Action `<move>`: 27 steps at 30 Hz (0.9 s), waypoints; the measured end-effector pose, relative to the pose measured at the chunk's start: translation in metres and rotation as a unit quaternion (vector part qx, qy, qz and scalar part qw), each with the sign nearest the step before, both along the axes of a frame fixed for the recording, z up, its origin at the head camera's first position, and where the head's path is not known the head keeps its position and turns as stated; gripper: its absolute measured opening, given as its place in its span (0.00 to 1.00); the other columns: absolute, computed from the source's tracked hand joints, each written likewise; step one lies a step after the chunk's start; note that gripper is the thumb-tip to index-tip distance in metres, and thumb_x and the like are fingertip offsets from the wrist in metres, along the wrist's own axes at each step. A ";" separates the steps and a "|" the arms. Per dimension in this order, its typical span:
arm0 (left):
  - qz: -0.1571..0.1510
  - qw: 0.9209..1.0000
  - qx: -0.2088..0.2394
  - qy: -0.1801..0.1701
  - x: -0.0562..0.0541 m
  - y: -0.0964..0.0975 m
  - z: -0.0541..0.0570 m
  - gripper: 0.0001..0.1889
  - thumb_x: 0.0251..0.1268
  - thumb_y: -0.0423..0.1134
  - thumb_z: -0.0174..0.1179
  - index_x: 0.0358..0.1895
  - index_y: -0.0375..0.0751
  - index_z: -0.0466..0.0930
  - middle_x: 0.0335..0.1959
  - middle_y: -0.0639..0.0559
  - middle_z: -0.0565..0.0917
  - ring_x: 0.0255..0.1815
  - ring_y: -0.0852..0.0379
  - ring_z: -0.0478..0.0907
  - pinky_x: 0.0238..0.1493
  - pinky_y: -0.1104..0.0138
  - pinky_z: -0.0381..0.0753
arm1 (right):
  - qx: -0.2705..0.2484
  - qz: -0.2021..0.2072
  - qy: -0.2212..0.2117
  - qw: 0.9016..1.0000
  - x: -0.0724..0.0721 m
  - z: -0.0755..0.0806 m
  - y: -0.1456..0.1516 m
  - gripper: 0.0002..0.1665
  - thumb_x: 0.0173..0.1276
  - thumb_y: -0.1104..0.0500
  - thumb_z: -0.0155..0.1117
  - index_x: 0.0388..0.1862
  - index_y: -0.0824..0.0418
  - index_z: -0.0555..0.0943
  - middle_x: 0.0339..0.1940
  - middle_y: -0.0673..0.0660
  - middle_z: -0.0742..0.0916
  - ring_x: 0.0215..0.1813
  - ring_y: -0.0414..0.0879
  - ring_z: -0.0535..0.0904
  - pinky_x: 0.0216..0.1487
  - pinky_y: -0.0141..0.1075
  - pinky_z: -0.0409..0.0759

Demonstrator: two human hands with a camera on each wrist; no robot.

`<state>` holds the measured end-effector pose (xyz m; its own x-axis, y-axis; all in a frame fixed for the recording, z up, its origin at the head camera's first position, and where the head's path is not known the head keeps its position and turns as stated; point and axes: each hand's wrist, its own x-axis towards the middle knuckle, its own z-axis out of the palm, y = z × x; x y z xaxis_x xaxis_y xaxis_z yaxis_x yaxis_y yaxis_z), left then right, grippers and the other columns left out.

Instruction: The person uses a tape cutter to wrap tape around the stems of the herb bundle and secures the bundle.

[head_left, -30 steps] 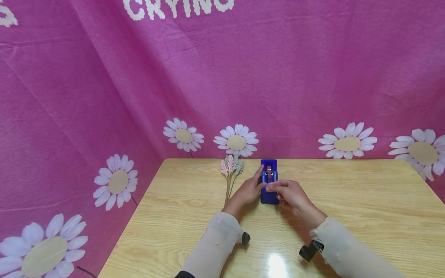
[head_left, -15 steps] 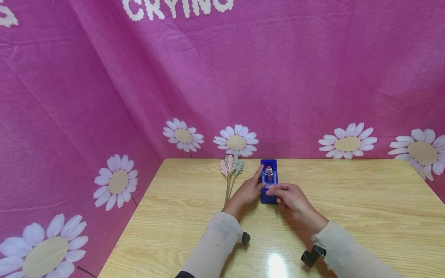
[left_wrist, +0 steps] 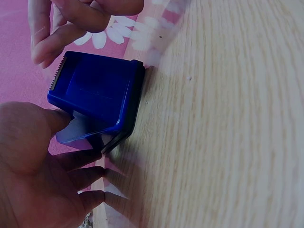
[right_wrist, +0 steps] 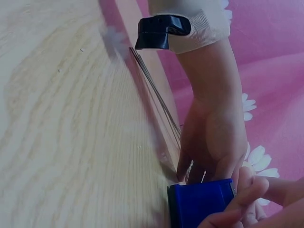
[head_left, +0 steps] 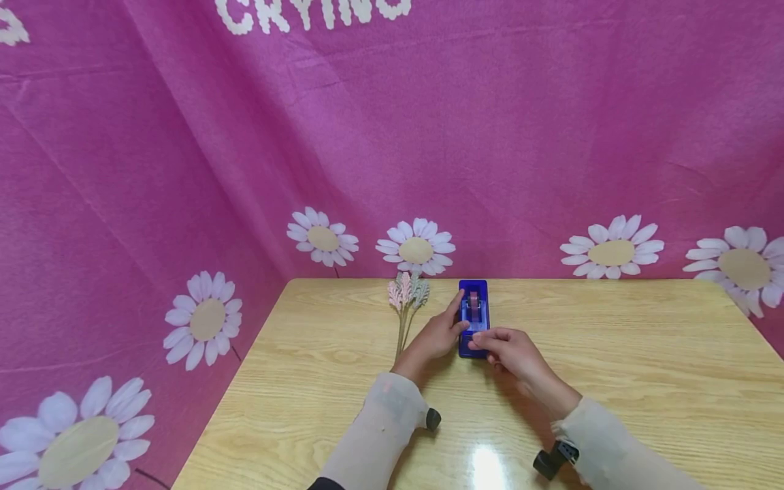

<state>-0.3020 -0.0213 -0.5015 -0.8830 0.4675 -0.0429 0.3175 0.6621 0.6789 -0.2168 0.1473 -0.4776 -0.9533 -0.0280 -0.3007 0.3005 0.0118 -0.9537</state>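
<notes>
A blue tape dispenser [head_left: 474, 285] stands on the table near its back edge, a roll of tape [head_left: 474, 305] in its well. My left hand [head_left: 436, 336] holds the dispenser from the left, thumb on top and fingers against the side. In the left wrist view the toothed metal cutter [left_wrist: 57, 74] shows along the front edge. My right hand [head_left: 516, 352] is at the near end of the dispenser, thumb and forefinger pinched together by the cutter. The clear tape end between those fingertips is too faint to make out well.
Artificial flower stems with pink and grey-green heads [head_left: 404, 294] lie left of the dispenser, close to my left wrist. A pink cloth [head_left: 502, 136] with printed daisies hangs behind the wooden table [head_left: 643, 354].
My right hand has drawn a little toward me along the dispenser, from above its middle to its near end, fingers still pinched. My left hand and the dispenser have stayed in place.
</notes>
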 end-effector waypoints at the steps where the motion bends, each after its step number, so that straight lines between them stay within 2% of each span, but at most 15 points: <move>1: 0.000 1.000 -0.001 -0.001 0.000 0.000 0.000 0.35 0.84 0.47 0.47 0.85 0.60 0.41 0.76 0.39 0.70 0.74 0.44 0.71 0.75 0.53 0.66 | -0.001 -0.001 -0.002 1.000 0.001 0.000 0.000 0.18 0.77 0.56 0.65 0.55 0.69 0.83 0.38 0.52 0.92 0.26 0.36 0.73 0.28 0.31 0.72; 8: 0.001 1.000 -0.001 -0.003 -0.001 -0.001 -0.002 0.35 0.84 0.48 0.47 0.85 0.60 0.41 0.76 0.40 0.70 0.74 0.45 0.71 0.75 0.53 0.66 | -0.002 -0.004 0.000 1.000 0.005 -0.003 -0.001 0.16 0.76 0.56 0.65 0.53 0.68 0.84 0.37 0.52 0.92 0.25 0.36 0.74 0.27 0.31 0.71; 19: 0.005 1.000 0.005 -0.015 0.000 0.000 -0.001 0.35 0.85 0.48 0.45 0.85 0.60 0.39 0.79 0.44 0.65 0.76 0.46 0.68 0.76 0.53 0.65 | 0.008 0.008 0.003 1.000 0.012 -0.004 0.000 0.16 0.77 0.56 0.64 0.52 0.68 0.85 0.39 0.52 0.93 0.26 0.37 0.74 0.27 0.32 0.71; 27: 0.007 1.000 0.005 -0.013 0.001 0.000 0.000 0.35 0.85 0.47 0.46 0.85 0.61 0.40 0.78 0.41 0.67 0.75 0.44 0.69 0.75 0.52 0.65 | 0.016 0.022 0.009 1.000 0.020 -0.006 -0.003 0.16 0.76 0.56 0.66 0.50 0.68 0.85 0.38 0.52 0.92 0.25 0.36 0.74 0.26 0.31 0.70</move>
